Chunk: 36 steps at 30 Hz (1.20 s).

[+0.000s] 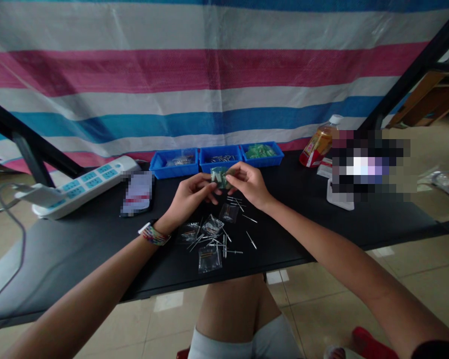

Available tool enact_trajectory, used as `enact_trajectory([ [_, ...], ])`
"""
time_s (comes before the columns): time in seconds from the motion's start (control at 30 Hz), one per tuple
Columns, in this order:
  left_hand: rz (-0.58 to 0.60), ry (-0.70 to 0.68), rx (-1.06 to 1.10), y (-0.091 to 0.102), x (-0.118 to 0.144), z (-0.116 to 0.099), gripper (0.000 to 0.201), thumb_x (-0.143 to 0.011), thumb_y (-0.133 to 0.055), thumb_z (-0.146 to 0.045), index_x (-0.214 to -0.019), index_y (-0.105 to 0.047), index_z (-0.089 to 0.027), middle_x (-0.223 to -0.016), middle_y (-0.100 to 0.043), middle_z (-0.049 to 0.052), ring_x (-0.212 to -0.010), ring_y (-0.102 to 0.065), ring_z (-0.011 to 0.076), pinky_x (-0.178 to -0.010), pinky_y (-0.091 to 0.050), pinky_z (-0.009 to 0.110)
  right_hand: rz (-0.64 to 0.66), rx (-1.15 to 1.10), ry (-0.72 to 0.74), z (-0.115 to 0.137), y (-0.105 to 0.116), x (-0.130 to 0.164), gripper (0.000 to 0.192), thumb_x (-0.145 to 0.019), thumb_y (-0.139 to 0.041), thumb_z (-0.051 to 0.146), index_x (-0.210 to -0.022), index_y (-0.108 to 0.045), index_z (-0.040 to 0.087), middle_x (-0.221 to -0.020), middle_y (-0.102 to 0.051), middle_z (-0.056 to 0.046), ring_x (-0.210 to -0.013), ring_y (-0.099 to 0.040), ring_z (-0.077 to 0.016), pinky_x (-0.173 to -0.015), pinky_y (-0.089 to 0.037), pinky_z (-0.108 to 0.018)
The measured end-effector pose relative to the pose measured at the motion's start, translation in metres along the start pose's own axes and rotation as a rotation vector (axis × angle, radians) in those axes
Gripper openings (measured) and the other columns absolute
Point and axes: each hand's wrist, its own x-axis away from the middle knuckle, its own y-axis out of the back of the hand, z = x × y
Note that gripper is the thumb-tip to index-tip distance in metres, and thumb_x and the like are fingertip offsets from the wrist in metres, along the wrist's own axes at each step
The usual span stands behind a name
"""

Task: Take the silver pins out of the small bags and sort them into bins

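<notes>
We can read no text: the label on the bottle (319, 143) at the desk's (78, 239) far right edge is blurred.

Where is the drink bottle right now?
In the head view, the drink bottle stands at the back right of the black table, just right of the blue tray holding green parts.

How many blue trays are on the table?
3, in a row at the table's back edge: left blue tray, middle blue tray, and right blue tray, holding green pieces. None appear hidden.
</notes>
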Motion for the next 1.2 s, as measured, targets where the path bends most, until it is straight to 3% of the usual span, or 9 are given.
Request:
enact_trajectory([
  [0.17, -0.069, -0.036, 0.012, 0.006, 0.0, -0.003, 0.031, -0.094, -0.069, -0.042, -0.111, -0.07, -0.016, -0.075, -0.074, 0.002, -0.059, -0.07, 0.0173, -0.06, -0.052, 0.029, -0.388, 0.608, 0.339, 0.008, 0.063, -0.018, 0.018, -0.105, -0.057, 0.031, -0.113, -0.07, 0.022, -0.122, -0.067, -0.013, -0.111, -0.07, -0.0275, -0.091, -0.064, -0.043],
  [0.3, -0.076, -0.057, 0.017, 0.01, -0.002, -0.001, 0.023, -0.093, -0.069, -0.038, -0.102, -0.07, -0.017, -0.071, -0.07, 0.0, -0.057, -0.067, 0.0159, -0.058, -0.051, 0.028, -0.425, 1.14, 0.309, -0.006, 0.111, -0.028, 0.034, -0.103, -0.048, 0.012, -0.123, -0.076, 0.016, -0.128, -0.067, -0.019, -0.122, -0.065, -0.0331, -0.107, -0.055, -0.049],
  [0.47, -0.061, -0.059, 0.013, 0.01, -0.002, 0.001, 0.021, -0.093, -0.068, -0.037, -0.099, -0.069, -0.017, -0.068, -0.068, -0.001, -0.056, -0.065, 0.0152, -0.058, -0.051, 0.028, -0.41, 1.376, 0.219, -0.022, 0.116, -0.03, 0.03, -0.098, -0.056, 0.018, -0.116, -0.079, 0.012, -0.114, -0.072, -0.021, -0.117, -0.062, -0.0396, -0.108, -0.049, -0.059],
  [0.6, -0.047, -0.059, 0.004, 0.01, -0.002, 0.0, 0.021, -0.092, -0.068, -0.037, -0.098, -0.069, -0.016, -0.068, -0.067, 0.0, -0.056, -0.065, 0.0151, -0.057, -0.051, 0.028, -0.461, 1.35, 0.269, -0.008, 0.102, -0.026, 0.028, -0.095, -0.061, 0.021, -0.116, -0.076, 0.011, -0.121, -0.069, -0.022, -0.122, -0.058, -0.0416, -0.107, -0.047, -0.059],
  [0.67, -0.048, -0.059, 0.002, 0.01, -0.002, 0.0, 0.021, -0.091, -0.068, -0.036, -0.097, -0.069, -0.016, -0.068, -0.067, 0.0, -0.056, -0.065, 0.015, -0.057, -0.051, 0.027, -0.356, 1.225, 0.292, 0.001, 0.091, -0.022, 0.023, -0.094, -0.061, 0.018, -0.112, -0.075, 0.013, -0.116, -0.069, -0.019, -0.115, -0.062, -0.0354, -0.1, -0.051, -0.049],
  [0.77, -0.04, -0.056, 0.003, 0.01, -0.003, 0.0, 0.021, -0.09, -0.068, -0.036, -0.097, -0.069, -0.016, -0.067, -0.067, 0.0, -0.055, -0.064, 0.015, -0.056, -0.051, 0.027, 0.101, 0.94, 0.246, 0.011, 0.068, -0.012, 0.008, -0.094, -0.066, 0.021, -0.091, -0.072, 0.017, -0.091, -0.069, -0.007, -0.083, -0.064, -0.0206, -0.077, -0.05, -0.032],
  [0.83, -0.039, -0.053, 0.005, 0.01, -0.003, 0.001, 0.022, -0.091, -0.068, -0.037, -0.1, -0.068, -0.016, -0.067, -0.067, -0.001, -0.055, -0.065, 0.0153, -0.056, -0.051, 0.027, 0.291, 0.853, 0.224, 0.011, 0.05, -0.005, 0.011, -0.092, -0.073, 0.025, -0.084, -0.072, 0.018, -0.087, -0.066, -0.003, -0.075, -0.059, -0.0154, -0.071, -0.045, -0.028],
  [1.0, -0.037, -0.044, 0.016, 0.009, -0.004, 0.003, 0.028, -0.094, -0.065, -0.039, -0.11, -0.064, -0.017, -0.066, -0.068, -0.002, -0.053, -0.066, 0.0161, -0.055, -0.05, 0.027, 0.377, 0.875, 0.197, 0.005, 0.019, 0.005, 0.008, -0.09, -0.076, 0.018, -0.097, -0.078, 0.02, -0.09, -0.065, -0.001, -0.077, -0.057, -0.0129, -0.069, -0.036, -0.026],
  [1.2, -0.036, -0.049, 0.017, 0.009, -0.005, 0.005, 0.027, -0.094, -0.065, -0.039, -0.109, -0.065, -0.016, -0.066, -0.068, -0.002, -0.053, -0.066, 0.0161, -0.055, -0.05, 0.027, 0.427, 0.848, 0.17, -0.002, 0.02, 0.003, 0.013, -0.091, -0.068, 0.007, -0.091, -0.076, 0.018, -0.089, -0.065, -0.001, -0.076, -0.056, -0.0122, -0.068, -0.035, -0.026],
])
